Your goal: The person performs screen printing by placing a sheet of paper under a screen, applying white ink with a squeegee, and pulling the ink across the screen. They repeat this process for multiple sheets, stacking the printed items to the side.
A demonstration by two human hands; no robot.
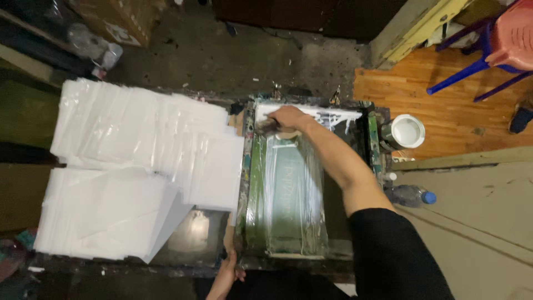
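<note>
Nearest to me, at the bottom edge, my left hand [226,272] grips the near left corner of the screen frame [249,183], fingers closed around its edge. I keep it pressed flat on the table [183,269] so it does not shift.

On the far left lie spread stacks of white sheets [139,166], overlapping each other and touching the frame's left side. Next comes the screen itself, green and glossy, with a pale printed area in the middle.

My right hand [286,119] reaches to the far end of the screen and is closed around the squeegee [273,129], which rests in the white ink [333,115] pooled along the top edge. I judge that a good stroke needs even pressure, a steady tilt of the blade, and one smooth pull toward me without stopping, so the ink goes through evenly.

To the right, just beside the frame, stands an open tub of white ink [407,131], and nearer to me lies a plastic bottle with a blue cap [412,195]. Farther right, blue chair legs [472,69] stand on the wooden floor.
</note>
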